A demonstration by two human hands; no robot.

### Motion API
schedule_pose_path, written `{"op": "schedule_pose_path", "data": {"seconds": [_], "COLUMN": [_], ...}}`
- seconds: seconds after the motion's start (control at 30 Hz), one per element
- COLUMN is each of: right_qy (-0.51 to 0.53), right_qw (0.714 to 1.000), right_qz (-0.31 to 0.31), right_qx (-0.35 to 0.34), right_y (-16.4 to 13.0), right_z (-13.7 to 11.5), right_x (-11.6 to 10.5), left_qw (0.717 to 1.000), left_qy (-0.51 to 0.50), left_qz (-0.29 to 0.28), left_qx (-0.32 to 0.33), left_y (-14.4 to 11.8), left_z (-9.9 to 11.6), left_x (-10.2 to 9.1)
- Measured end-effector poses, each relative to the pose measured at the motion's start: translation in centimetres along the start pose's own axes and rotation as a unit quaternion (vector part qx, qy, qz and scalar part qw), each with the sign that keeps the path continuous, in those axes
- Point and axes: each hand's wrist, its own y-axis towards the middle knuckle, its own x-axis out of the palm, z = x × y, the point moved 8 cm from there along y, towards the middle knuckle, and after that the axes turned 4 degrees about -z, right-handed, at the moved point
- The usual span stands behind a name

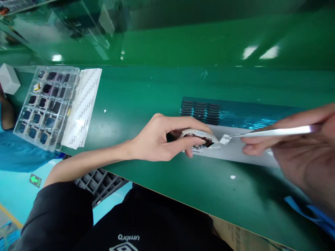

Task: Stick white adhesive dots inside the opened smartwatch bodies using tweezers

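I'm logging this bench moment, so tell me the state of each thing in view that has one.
Small white oval part: pinched in left hand, on the pale sheet.
Metal tweezers: held in right hand, tips closed on small white sticker.
Clear plastic compartment tray: flat on green table, most cells filled with dark parts.
White label sheets: stacked beside the tray.

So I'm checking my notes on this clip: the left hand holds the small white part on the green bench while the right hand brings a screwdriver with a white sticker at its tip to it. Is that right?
Nearly. In the head view the right hand holds metal tweezers, not a screwdriver; their tip carries the white sticker. The left hand does hold the small white part on the green bench.
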Motion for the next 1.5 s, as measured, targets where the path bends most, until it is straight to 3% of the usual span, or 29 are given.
{"op": "schedule_pose_path", "data": {"seconds": [0.1, 0.23, 0.47, 0.7, 0.9, 1.07, 1.27, 1.5], "right_qy": [0.144, 0.124, 0.086, 0.081, 0.067, 0.055, 0.03, 0.026], "right_qw": [0.989, 0.991, 0.994, 0.997, 0.998, 0.998, 0.999, 0.997], "right_qz": [-0.019, -0.04, -0.059, 0.0, 0.008, -0.018, -0.039, -0.026], "right_qx": [0.016, -0.023, 0.026, -0.003, 0.004, -0.016, 0.011, -0.066], "right_y": [-0.9, -1.4, -1.0, -1.5, -1.9, -1.7, -1.4, -1.5], "right_z": [0.2, -0.7, -1.2, -0.8, -0.5, -1.1, -2.0, -1.7], "right_x": [1.2, 2.3, 2.1, 1.7, 1.8, 1.7, 1.9, 2.2], "left_qw": [0.993, 0.982, 0.98, 0.981, 0.98, 0.982, 0.983, 0.986], "left_qy": [-0.091, -0.15, -0.16, -0.169, -0.171, -0.169, -0.176, -0.151], "left_qz": [-0.055, -0.099, -0.094, -0.074, -0.068, -0.066, -0.048, -0.05], "left_qx": [-0.058, -0.065, -0.076, -0.067, -0.081, -0.055, -0.029, -0.055], "left_y": [0.1, -0.1, -0.3, -0.6, -0.7, -0.7, -0.8, -0.8], "left_z": [-0.5, -0.6, -0.9, -1.2, -1.4, -1.1, -1.3, -2.0], "left_x": [1.1, 2.0, 2.4, 2.6, 2.8, 2.9, 2.8, 2.9]}}
